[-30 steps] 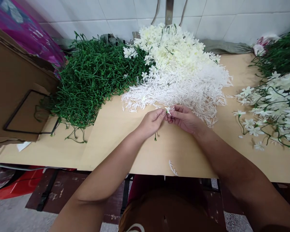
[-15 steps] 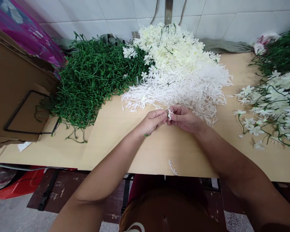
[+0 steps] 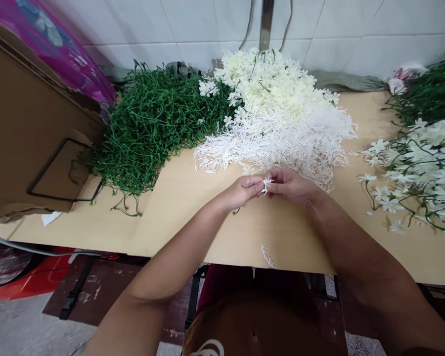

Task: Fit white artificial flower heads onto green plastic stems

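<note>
Above the middle of the table, my left hand (image 3: 241, 193) and my right hand (image 3: 291, 186) meet with fingertips pinched. Between them shows a small white artificial flower (image 3: 267, 185), which my right fingers grip. A thin green stem (image 3: 236, 211) pokes out below my left palm; the rest of it is hidden in that hand. Just beyond my hands lies a heap of white thread-like stamens (image 3: 282, 143), with a pile of creamy white petals (image 3: 274, 94) behind it. To their left spreads a mound of green plastic stems (image 3: 163, 113).
Finished-looking white flowers on stems (image 3: 426, 183) lie at the right, with more green stems (image 3: 430, 94) behind. At the left stands a cardboard box (image 3: 29, 123) beside a purple bag (image 3: 70, 54). A loose white stamen sprig (image 3: 267, 256) rests near the table's front edge.
The view has shifted slightly. Both hands stay together, and the white flower between the fingertips shows more fully and has turned a little.
</note>
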Tool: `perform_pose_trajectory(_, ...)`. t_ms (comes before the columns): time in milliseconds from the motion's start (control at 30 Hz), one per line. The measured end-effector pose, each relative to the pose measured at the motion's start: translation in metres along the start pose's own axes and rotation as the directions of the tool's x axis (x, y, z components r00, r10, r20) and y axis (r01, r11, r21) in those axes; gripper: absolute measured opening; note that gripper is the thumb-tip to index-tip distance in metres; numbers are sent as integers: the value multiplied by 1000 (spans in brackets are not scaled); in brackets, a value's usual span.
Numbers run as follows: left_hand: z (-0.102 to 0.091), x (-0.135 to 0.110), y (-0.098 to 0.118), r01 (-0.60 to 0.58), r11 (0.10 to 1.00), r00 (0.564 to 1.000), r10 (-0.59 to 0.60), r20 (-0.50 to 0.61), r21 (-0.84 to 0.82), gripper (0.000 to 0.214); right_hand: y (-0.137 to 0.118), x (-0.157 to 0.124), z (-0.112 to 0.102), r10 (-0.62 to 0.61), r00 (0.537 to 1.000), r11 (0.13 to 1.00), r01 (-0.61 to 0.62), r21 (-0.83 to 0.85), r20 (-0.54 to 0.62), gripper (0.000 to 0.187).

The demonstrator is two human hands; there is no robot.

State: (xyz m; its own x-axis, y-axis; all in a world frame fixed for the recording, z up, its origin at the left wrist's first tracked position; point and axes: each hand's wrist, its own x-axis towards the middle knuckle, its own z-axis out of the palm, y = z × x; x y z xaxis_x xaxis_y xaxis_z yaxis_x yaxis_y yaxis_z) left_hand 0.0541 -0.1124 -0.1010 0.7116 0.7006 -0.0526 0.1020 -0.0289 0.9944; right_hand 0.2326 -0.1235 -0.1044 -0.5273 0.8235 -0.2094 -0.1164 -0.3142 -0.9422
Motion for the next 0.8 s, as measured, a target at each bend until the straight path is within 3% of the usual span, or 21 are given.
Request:
perform_pose_trajectory(100, -14, -1, 3, -20, 967, 1000, 22, -4, 254, 40, -8, -5, 1, -18, 1000, 987, 16, -162, -12, 33)
perform_pose_trajectory(167, -27, -3, 3, -22, 903, 987, 87, -134, 429, 33, -11, -9, 4, -12, 1000, 952, 3, -307, -26, 28)
perform_pose_trajectory(200, -35, -4, 2, -6, 869, 961, 142, -239, 495, 30, -13, -11, 6, -2, 999, 923, -11, -384, -33, 27)
perform_pose_trajectory(233, -44, -5, -1, 22, 838, 915, 202, -348, 544, 26, -14, -14, 7, 10, 999, 889, -25, -457, -36, 25)
perform_pose_trajectory(300, -60, -6, -8, 101, 801, 784, 301, -543, 590, 22, -18, -19, 9, 22, 999, 807, -40, -589, -38, 25)
perform_pose_trajectory(367, -73, -4, -17, 181, 779, 678, 344, -650, 601, 15, -24, -25, 7, -32, 997, 720, -30, -693, -77, 28)
perform_pose_trajectory(400, -77, -3, -21, 211, 770, 650, 350, -675, 603, 14, -28, -27, 6, -86, 989, 684, -28, -729, -118, 28)
perform_pose_trajectory(467, -82, 2, -27, 258, 747, 635, 347, -691, 612, 17, -36, -26, 5, -206, 955, 631, -38, -775, -214, 21)
perform_pose_trajectory(533, -81, 8, -30, 295, 718, 654, 330, -681, 630, 20, -41, -14, 8, -328, 907, 579, -29, -815, -265, 12)
perform_pose_trajectory(667, -77, 16, -29, 334, 669, 666, 330, -668, 664, 14, -35, 37, 23, -576, 802, 295, 27, -955, -156, 2)
perform_pose_trajectory(733, -78, 15, -28, 307, 684, 643, 365, -674, 662, 12, -28, 66, 29, -644, 746, 179, -68, -982, -169, 11)
perform_pose_trajectory(800, -81, 14, -28, 267, 720, 611, 387, -690, 641, 12, -21, 87, 30, -633, 740, 131, -187, -974, -227, 14)
